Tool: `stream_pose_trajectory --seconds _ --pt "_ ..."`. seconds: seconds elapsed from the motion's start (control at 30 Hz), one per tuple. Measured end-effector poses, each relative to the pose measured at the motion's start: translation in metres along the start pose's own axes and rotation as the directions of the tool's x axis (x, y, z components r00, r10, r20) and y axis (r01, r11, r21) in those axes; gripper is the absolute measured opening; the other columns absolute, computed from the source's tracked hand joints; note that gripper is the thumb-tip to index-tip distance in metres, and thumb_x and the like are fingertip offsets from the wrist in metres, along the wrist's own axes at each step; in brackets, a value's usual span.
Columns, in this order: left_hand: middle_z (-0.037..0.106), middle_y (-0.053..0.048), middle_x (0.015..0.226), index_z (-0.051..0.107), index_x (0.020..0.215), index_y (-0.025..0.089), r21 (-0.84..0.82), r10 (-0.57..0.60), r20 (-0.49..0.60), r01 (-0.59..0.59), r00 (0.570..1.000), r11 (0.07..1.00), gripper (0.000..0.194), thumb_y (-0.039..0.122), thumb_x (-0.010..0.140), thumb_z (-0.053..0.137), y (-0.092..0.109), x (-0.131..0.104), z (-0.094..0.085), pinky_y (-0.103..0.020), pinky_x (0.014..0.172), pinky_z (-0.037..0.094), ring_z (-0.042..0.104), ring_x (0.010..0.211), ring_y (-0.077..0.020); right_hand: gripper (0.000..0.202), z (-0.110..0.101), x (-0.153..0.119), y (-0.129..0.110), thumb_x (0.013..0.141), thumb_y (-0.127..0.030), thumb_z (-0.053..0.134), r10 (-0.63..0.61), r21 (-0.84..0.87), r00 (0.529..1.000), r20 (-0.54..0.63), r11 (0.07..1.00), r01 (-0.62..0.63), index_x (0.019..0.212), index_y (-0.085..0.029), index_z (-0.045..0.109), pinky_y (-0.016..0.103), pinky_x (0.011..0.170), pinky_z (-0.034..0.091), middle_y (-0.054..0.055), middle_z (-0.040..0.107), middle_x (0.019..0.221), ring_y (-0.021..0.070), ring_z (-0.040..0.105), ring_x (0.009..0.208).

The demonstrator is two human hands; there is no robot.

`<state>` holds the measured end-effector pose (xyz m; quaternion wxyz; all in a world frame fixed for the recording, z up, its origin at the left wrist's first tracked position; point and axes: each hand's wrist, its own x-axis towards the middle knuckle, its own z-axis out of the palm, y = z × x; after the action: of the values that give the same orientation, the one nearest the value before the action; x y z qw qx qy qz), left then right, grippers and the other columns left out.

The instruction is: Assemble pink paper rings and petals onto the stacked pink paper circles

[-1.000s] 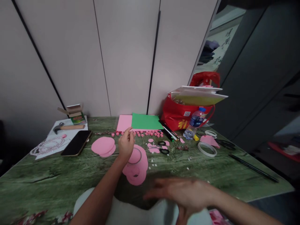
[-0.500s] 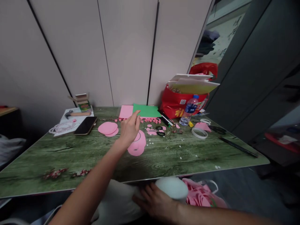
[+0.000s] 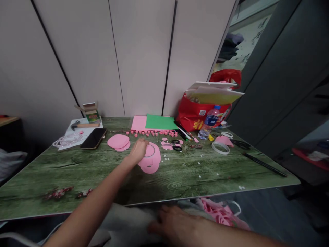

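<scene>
My left hand (image 3: 139, 150) is at the left upper edge of a scalloped pink paper cutout (image 3: 150, 161), its fingers closed together on that edge. A grey circle line and a small slit-like mark show on the paper. The undersides of the fingertips are hidden. Left of this hand lie round pink paper pieces (image 3: 118, 141), overlapping each other. To the right, scissors with black handles (image 3: 177, 145) rest over small pink paper scraps (image 3: 166, 146). Below the table edge, my right hand (image 3: 174, 221) lies flat and somewhat blurred on pale cloth over my lap, holding nothing.
A row of small pink pieces (image 3: 154, 132) runs before green (image 3: 161, 122) and pink sheets. A phone (image 3: 94, 138) and hammer (image 3: 86, 125) lie left. Rightward are a red bag (image 3: 190, 115), water bottle (image 3: 209, 121), tape roll (image 3: 220, 148) and black rod (image 3: 264, 164).
My left hand has come down from above the pink cutout to its left edge, and its fingers have closed there. My right hand stays on my lap, shifted slightly; the view has moved a little.
</scene>
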<state>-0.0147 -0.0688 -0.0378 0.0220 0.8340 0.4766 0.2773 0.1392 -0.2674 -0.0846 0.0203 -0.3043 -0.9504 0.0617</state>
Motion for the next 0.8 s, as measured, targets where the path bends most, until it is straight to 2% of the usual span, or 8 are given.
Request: stream_pose_trajectory --seconds 0.13,0.23,0.3,0.4,0.47,0.57,0.67,0.8 --pt "0.068 -0.011 0.087 0.066 0.087 0.013 -0.036 -0.048 -0.112 0.044 0.993 0.998 0.026 0.008 0.077 0.043 0.000 0.018 -0.012 -0.031 0.072 0.045 0.061 0.078 -0.0209 0.042 0.001 0.027 -0.003 0.076 -0.031 0.056 -0.083 -0.052 0.995 0.056 0.995 0.086 0.116 -0.035 0.047 0.027 0.049 0.045 0.006 0.057 0.113 0.0241 0.062 0.079" --pt "0.068 -0.009 0.094 0.064 0.095 0.015 -0.081 -0.023 -0.178 0.009 0.984 0.997 0.027 0.012 0.080 0.042 0.008 0.023 -0.014 -0.030 0.075 0.046 0.063 0.081 -0.0191 0.033 -0.019 0.040 0.015 0.078 -0.028 0.057 -0.205 0.122 0.962 0.178 0.975 0.185 0.109 -0.034 0.055 0.024 0.052 0.045 0.001 0.061 0.110 0.0182 0.063 0.072" --pt "0.069 -0.007 0.093 0.064 0.095 0.017 -0.105 0.012 -0.194 -0.033 0.981 0.994 0.025 0.013 0.080 0.044 0.010 0.022 -0.008 -0.028 0.076 0.047 0.063 0.082 -0.0180 0.023 -0.040 0.047 0.041 0.080 -0.024 0.054 -0.239 0.347 0.961 0.142 0.921 0.178 0.102 -0.027 0.060 0.018 0.057 0.043 -0.002 0.068 0.092 0.0125 0.063 0.071" --pt "0.069 -0.006 0.090 0.064 0.092 0.018 -0.132 0.019 -0.228 -0.050 0.974 0.990 0.021 0.015 0.079 0.047 0.001 0.017 0.008 -0.028 0.074 0.048 0.063 0.081 -0.0179 0.016 -0.061 0.060 0.086 0.081 -0.018 0.051 0.011 0.400 1.000 -0.025 0.917 0.000 0.089 -0.020 0.065 0.018 0.062 0.041 0.000 0.066 0.083 0.0120 0.061 0.072" --pt "0.069 -0.007 0.091 0.063 0.094 0.016 -0.149 -0.029 -0.286 -0.015 0.958 0.989 0.023 0.013 0.081 0.043 -0.007 0.010 0.018 -0.030 0.075 0.048 0.063 0.082 -0.0178 0.016 -0.058 0.069 0.109 0.077 -0.018 0.057 0.187 0.342 0.976 -0.107 0.929 -0.140 0.090 -0.019 0.065 0.022 0.066 0.041 0.004 0.063 0.094 0.0157 0.060 0.079" --pt "0.068 -0.008 0.087 0.061 0.097 0.013 -0.189 -0.146 -0.380 0.078 0.913 0.979 0.024 0.015 0.083 0.040 -0.016 -0.006 0.026 -0.030 0.072 0.048 0.062 0.079 -0.0178 0.024 -0.039 0.080 0.126 0.074 -0.027 0.062 0.401 0.337 0.908 -0.126 0.878 -0.341 0.096 -0.017 0.061 0.025 0.065 0.040 0.008 0.059 0.094 0.0177 0.058 0.076" --pt "0.067 -0.006 0.083 0.060 0.095 0.014 -0.295 -0.289 -0.469 0.161 0.834 0.942 0.021 0.020 0.083 0.044 -0.015 -0.014 0.025 -0.026 0.066 0.049 0.062 0.073 -0.0155 0.034 -0.026 0.088 0.127 0.073 -0.038 0.062 0.597 0.348 0.796 -0.101 0.770 -0.534 0.095 -0.012 0.058 0.027 0.064 0.039 0.011 0.058 0.091 0.0202 0.057 0.075" --pt "0.066 -0.005 0.082 0.058 0.100 0.015 -0.238 -0.133 -0.476 0.018 0.869 0.971 0.023 0.018 0.084 0.042 -0.010 -0.005 0.023 -0.026 0.069 0.047 0.061 0.074 -0.0148 0.036 -0.028 0.098 0.123 0.069 -0.036 0.065 0.662 0.344 0.748 -0.040 0.712 -0.612 0.096 -0.013 0.057 0.027 0.062 0.036 0.012 0.057 0.093 0.0199 0.056 0.074"
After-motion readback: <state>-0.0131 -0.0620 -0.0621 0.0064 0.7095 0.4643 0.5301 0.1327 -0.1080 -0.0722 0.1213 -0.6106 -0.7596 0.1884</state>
